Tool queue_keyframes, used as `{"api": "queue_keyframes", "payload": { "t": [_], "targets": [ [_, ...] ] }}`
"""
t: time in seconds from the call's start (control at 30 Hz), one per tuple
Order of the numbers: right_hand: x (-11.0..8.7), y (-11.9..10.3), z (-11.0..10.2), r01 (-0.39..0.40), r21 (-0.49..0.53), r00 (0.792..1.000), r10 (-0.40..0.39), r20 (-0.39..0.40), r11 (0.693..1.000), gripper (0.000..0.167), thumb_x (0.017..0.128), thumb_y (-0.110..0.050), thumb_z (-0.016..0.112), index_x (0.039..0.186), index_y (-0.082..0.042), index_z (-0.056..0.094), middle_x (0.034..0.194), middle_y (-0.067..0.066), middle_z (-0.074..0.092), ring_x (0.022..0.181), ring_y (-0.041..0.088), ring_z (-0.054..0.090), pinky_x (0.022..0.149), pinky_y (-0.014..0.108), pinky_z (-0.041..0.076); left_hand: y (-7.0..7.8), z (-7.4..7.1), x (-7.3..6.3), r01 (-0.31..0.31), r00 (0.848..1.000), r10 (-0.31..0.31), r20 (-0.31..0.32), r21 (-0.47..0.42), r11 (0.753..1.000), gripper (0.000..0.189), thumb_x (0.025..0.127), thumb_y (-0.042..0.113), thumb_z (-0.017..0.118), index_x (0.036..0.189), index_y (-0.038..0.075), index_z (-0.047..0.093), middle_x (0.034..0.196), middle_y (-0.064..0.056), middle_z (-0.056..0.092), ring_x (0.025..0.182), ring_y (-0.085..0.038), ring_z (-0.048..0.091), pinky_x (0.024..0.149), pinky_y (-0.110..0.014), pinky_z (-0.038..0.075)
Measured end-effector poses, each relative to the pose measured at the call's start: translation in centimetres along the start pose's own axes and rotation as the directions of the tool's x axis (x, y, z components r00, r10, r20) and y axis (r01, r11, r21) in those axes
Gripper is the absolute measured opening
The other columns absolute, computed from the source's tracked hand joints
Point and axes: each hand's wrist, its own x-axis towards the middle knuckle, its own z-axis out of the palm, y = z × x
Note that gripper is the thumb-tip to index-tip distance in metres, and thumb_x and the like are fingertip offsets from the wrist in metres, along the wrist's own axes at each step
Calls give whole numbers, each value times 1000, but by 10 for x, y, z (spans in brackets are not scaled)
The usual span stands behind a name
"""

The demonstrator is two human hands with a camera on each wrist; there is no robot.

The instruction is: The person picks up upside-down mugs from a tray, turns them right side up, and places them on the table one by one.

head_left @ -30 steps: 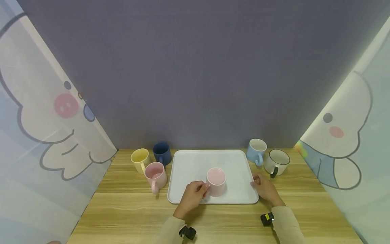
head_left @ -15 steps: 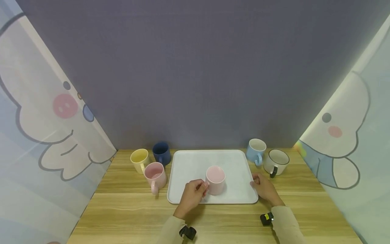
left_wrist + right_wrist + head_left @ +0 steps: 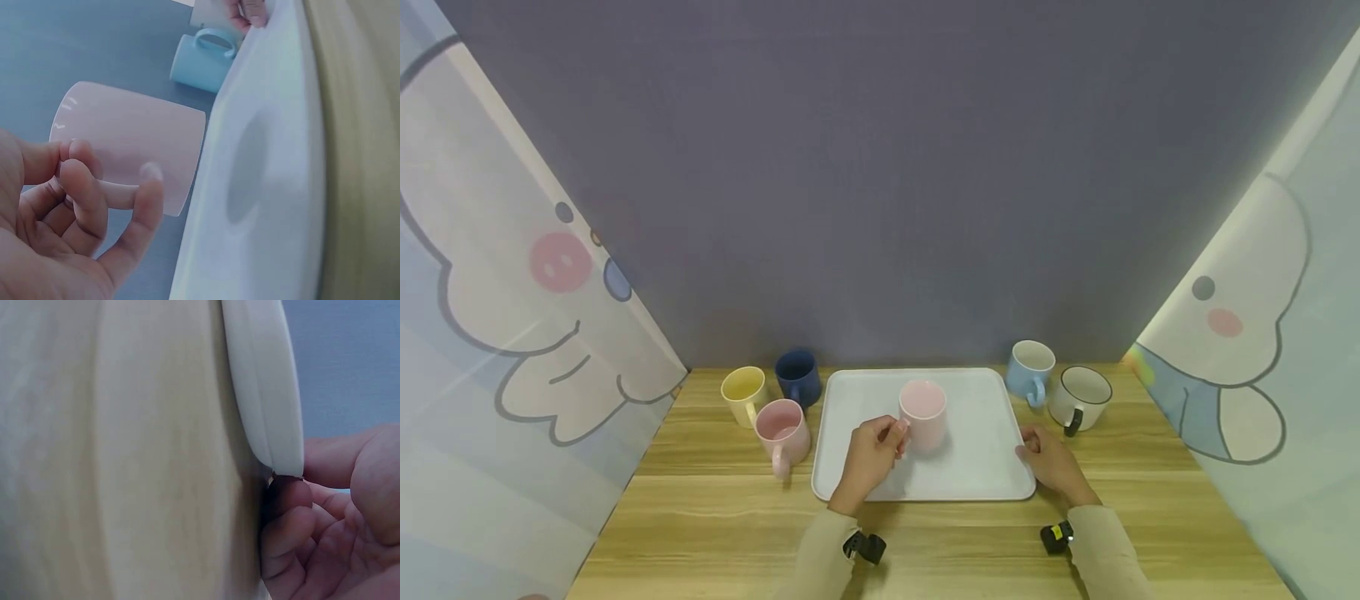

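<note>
My left hand (image 3: 868, 458) pinches the handle of a pink mug (image 3: 923, 427) over the middle of a white tray (image 3: 981, 467). In the left wrist view the mug (image 3: 140, 134) hangs clear of the tray (image 3: 281, 187), which carries its shadow. Thumb and fingers of the left hand (image 3: 69, 225) close round the handle. At the tray's right side, my right hand (image 3: 1051, 467) holds the edge. In the right wrist view, the right hand (image 3: 331, 531) has thumb and curled fingers on either side of the tray rim (image 3: 269, 394).
Left of the tray stand a yellow mug (image 3: 745, 398), a dark blue mug (image 3: 801, 383) and a second pink mug (image 3: 784, 433). To its right are a light blue mug (image 3: 1026, 379) and a white mug (image 3: 1075, 404) with a black handle. A grey wall (image 3: 880, 183) rises behind.
The left hand has raised the pink mug off the tray and carried it slightly back and to the left. My right hand keeps its place on the tray's edge.
</note>
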Motion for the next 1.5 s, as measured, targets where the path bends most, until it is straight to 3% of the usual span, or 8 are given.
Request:
{"api": "queue_keyframes", "payload": {
  "t": [0.33,0.97,1.33,1.5],
  "targets": [
    [0,-1,2,8,-2,1000,-8,-7,1000,32,97,-12,63,124,4,58,87,7,55,77,19,50,69,31,40,14,-7,12,11,998,-11,-60,-6,1000,37,103,29,62,75,5,67,65,-3,62,56,-10,58,50,-22,49],
    [2,2,1,8,-6,1000,-8,1,1000,32,97,-12,62,124,5,57,87,6,52,78,20,49,70,32,38,21,-14,24,0,995,-6,-99,-58,998,37,104,27,61,77,2,66,67,-6,63,55,-11,60,50,-22,50],
    [1,1,0,9,-5,1000,-9,-2,1000,32,98,-12,63,124,5,57,86,6,52,77,19,49,69,32,39,22,-13,26,14,996,-24,-81,-118,993,40,104,29,60,80,-3,65,72,-17,65,54,-14,59,51,-22,51],
    [0,0,-1,2,-4,1000,-2,-4,1000,33,98,-13,63,125,5,57,86,6,52,77,19,49,69,31,39,21,-12,25,23,999,-31,-43,-176,984,40,106,28,57,83,-5,63,69,-9,61,51,-15,55,58,-31,58]
  ]
}}
